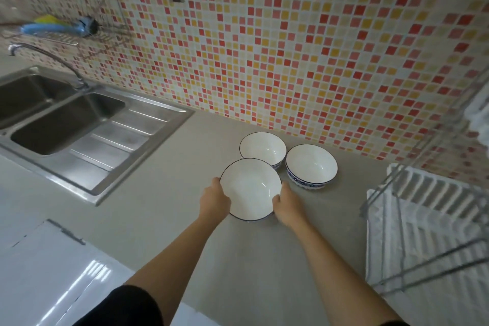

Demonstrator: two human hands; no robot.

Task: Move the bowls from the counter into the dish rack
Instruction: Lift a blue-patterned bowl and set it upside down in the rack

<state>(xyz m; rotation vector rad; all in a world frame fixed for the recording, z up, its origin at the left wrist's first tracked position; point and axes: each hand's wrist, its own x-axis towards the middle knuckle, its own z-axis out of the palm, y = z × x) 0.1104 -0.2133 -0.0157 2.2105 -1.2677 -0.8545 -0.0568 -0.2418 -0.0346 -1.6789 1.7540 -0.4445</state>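
Observation:
Three white bowls with dark blue rims stand close together on the grey counter (164,219). The nearest bowl (250,188) is gripped on both sides: my left hand (214,200) holds its left rim and my right hand (287,205) holds its right rim. Behind it sit a second bowl (263,149) and, to the right, a third bowl (311,165) with a blue pattern on its outside. The dish rack (423,219), metal wire over a white ribbed tray, stands at the right edge of the counter.
A steel double sink (66,119) with a drainboard and a curved tap (47,58) lies to the left. A wall shelf (60,32) holds blue and yellow brushes. The mosaic tiled wall (291,47) backs the counter. A white glossy surface (53,272) lies at the lower left.

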